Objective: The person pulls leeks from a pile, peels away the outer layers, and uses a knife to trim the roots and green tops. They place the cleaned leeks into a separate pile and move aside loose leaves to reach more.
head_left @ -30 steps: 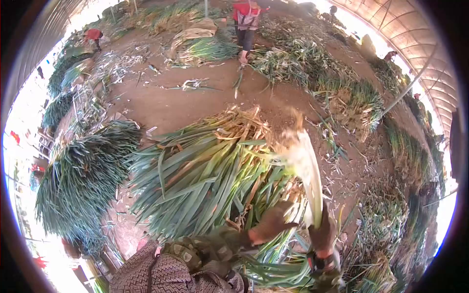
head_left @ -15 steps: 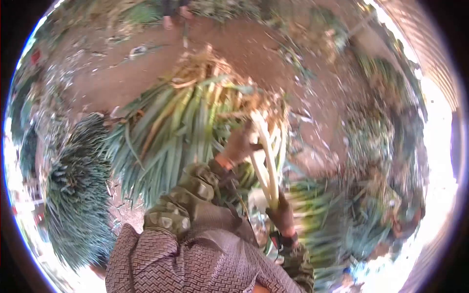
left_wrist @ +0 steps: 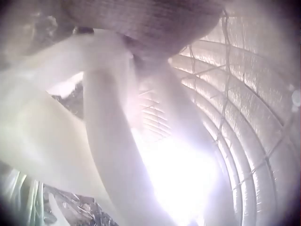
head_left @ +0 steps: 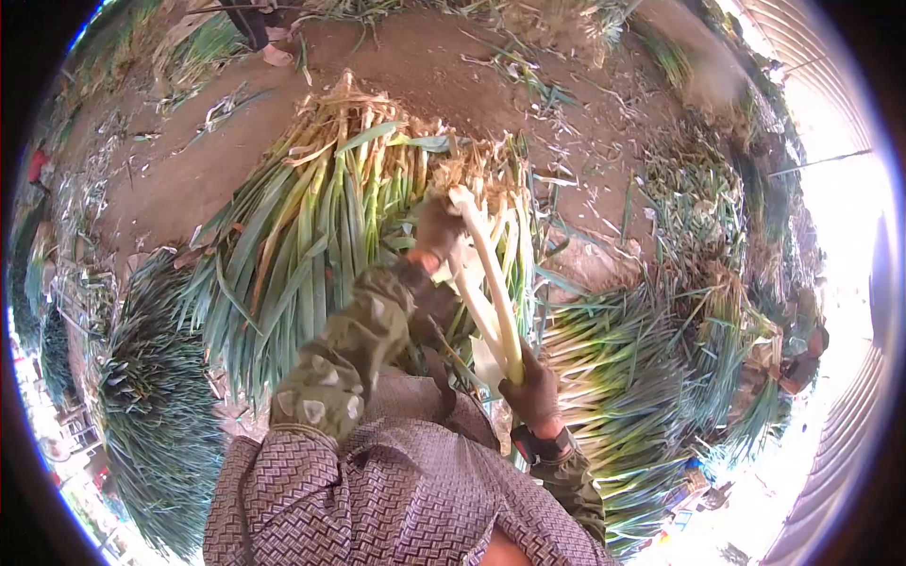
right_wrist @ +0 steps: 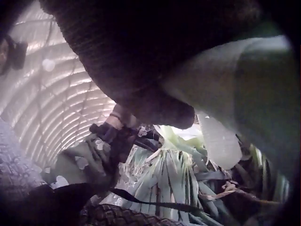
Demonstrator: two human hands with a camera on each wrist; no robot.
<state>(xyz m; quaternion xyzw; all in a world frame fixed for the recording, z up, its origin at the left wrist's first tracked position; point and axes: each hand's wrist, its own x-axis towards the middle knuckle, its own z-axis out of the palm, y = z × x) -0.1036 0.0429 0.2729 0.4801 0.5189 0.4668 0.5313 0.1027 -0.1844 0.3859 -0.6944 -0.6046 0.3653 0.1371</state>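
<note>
1. Right hand (head_left: 534,391), lower centre of frame: fingers curled round pale leek stalks (head_left: 492,278).
2. Stalks: frame centre, slanting up-left.
3. Left hand (head_left: 440,224): beside stalks' upper end; finger state cannot be told.
4. Leek pile (head_left: 300,231): upper left of centre.

Leek pile (head_left: 283,245) lies between heap (head_left: 156,406) and row (head_left: 628,387).

Ground (head_left: 415,77): brown earth | on it: leek piles (head_left: 293,236) | leaf scraps (head_left: 222,111) (strewn about)
</note>
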